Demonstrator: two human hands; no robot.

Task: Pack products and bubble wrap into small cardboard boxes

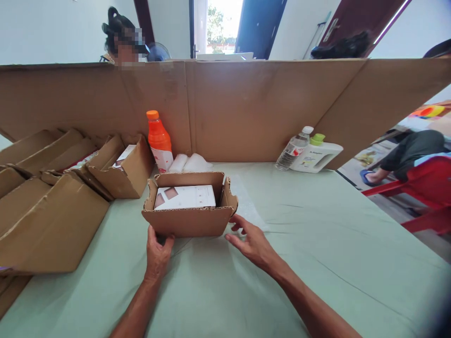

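An open-topped cardboard box [190, 223] stands upright on the green cloth in front of me, its edges cut and ragged. Inside it lies a white carton [186, 197] with brownish panels at its left end. My left hand [158, 256] is closed around the box's lower left corner, thumb at the front and fingers along the side. At the lower right corner, my right hand [252, 241] has its fingers and thumb apart; the fingertips are at or touching the box's side. Clear bubble wrap [250, 206] lies flat behind my right hand.
Several cardboard bins [52, 220] crowd the left side. By the cardboard partition [246, 112] stand an orange bottle [159, 141], white wrapped rolls [192, 163], a leaning clear water bottle [294, 149] and a white jug [317, 156]. People and a red chair [423, 183] are beyond the table [317, 225].
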